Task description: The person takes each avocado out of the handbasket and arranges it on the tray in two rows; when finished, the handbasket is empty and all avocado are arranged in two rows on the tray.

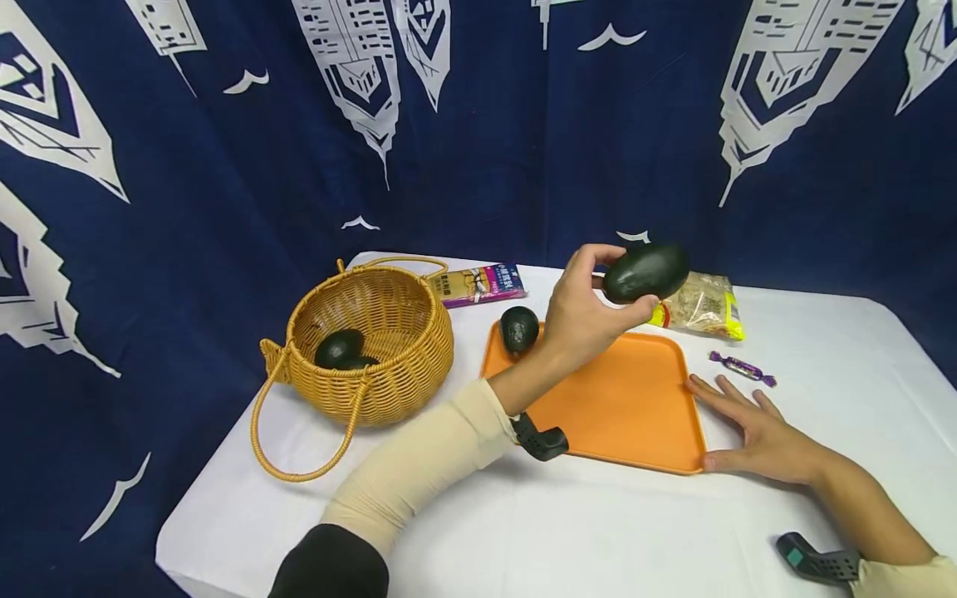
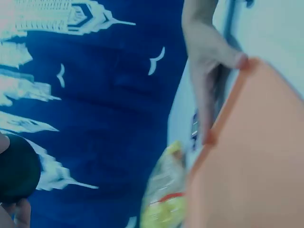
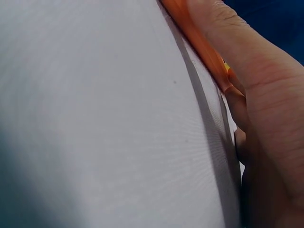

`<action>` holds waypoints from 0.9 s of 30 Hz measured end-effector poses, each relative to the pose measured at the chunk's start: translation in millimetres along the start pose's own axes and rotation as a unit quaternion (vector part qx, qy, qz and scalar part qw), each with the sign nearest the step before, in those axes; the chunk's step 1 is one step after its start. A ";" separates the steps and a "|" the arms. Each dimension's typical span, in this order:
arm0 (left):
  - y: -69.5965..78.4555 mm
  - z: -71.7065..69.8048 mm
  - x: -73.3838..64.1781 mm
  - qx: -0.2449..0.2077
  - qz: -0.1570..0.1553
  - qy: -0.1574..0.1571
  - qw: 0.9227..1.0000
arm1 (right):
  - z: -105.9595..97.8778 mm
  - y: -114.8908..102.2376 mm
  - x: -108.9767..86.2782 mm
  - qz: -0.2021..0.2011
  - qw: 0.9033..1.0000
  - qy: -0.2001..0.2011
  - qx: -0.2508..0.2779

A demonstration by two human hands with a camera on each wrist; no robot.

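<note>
Left grip (image 1: 586,314) pinching dark fruit (image 1: 649,272); right grip (image 1: 766,438) spread, touching orange tray (image 1: 613,403); purple packet (image 1: 489,285) (Chinese lettering, too small).

From my station I count four avocados (image 1: 646,273), two inside the one wicker basket (image 1: 404,390) at nine o'clock from my one orange tray (image 1: 620,407); one purple food packet (image 1: 489,284) at ten, one yellow-edged plastic bag (image 1: 706,306) at two, one twist-wrapped candy (image 1: 743,368) at three, and two hands (image 1: 585,320).

The orange tray (image 1: 620,407) offers free room across its middle, but an avocado (image 1: 519,330) and the left forearm (image 1: 441,453) obstruct its left side.
</note>
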State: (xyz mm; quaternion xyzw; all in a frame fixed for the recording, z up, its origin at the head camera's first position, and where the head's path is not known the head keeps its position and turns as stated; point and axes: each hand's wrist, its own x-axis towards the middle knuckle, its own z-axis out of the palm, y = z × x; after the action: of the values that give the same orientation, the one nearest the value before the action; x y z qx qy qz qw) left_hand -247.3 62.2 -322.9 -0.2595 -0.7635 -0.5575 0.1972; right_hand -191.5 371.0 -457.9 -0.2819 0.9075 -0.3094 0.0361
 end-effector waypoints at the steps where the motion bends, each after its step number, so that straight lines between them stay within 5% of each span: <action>1: -4.4 8.4 -3.6 0.010 -0.011 0.014 1.000 | 0.6 0.0 0.0 -0.001 1.000 0.000 0.003; 7: -24.0 51.4 -23.7 0.083 -0.073 0.080 0.991 | 1.5 0.4 0.8 0.002 1.000 0.000 0.001; 14: -33.0 89.2 -46.3 0.111 -0.129 0.111 0.979 | -0.9 1.1 2.6 0.015 1.000 -0.003 -0.006; 27: -49.1 125.0 -68.5 0.141 -0.194 0.127 0.962 | -0.4 0.7 2.0 0.015 1.000 -0.007 -0.006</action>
State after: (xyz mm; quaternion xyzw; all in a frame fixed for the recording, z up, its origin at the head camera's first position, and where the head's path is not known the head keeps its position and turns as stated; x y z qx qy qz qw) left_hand -225.1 157.4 -437.7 -0.0030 -0.8388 -0.5002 0.2148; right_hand -193.7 370.6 -457.8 -0.2703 0.9132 -0.3015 0.0452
